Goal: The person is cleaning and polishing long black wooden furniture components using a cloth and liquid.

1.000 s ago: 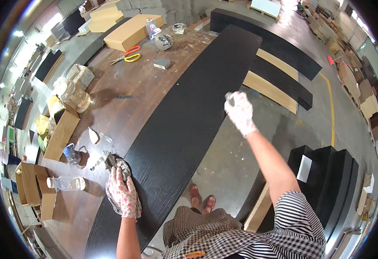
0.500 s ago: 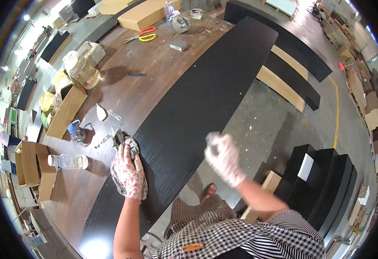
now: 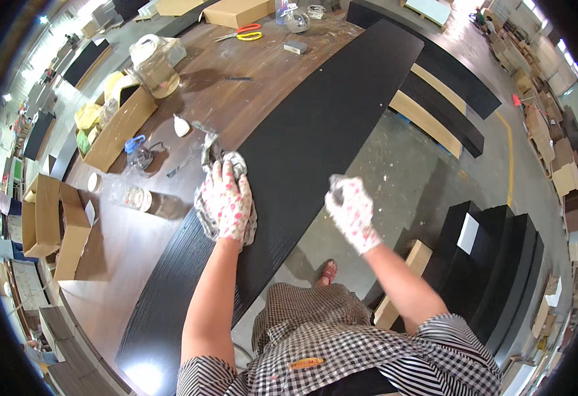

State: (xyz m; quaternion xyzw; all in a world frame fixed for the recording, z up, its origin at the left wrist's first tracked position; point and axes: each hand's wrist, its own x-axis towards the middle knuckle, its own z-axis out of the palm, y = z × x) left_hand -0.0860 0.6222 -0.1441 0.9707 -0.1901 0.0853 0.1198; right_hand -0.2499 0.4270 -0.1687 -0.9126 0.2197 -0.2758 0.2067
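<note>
left hand [image 3: 226, 201] flat, pressing soft limp rag [image 3: 226, 170] on black panel [image 3: 315, 138] | right hand [image 3: 352, 210] off panel's edge, fingers curled, contents unclear | panel long, stiff, likely heavy: grip long edges

Workbench [image 3: 236, 99] is pretty cluttered: red and yellow scissors [image 3: 241, 32], a big clear jar [image 3: 150, 63], cardboard boxes [image 3: 51, 221] along the left edge. More dark boards [image 3: 493, 277] stacked on the concrete floor [image 3: 394, 171].

Tan flat carton [image 3: 244, 11] at the table's far edge (closed); open brown cartons [image 3: 50, 218] left.
</note>
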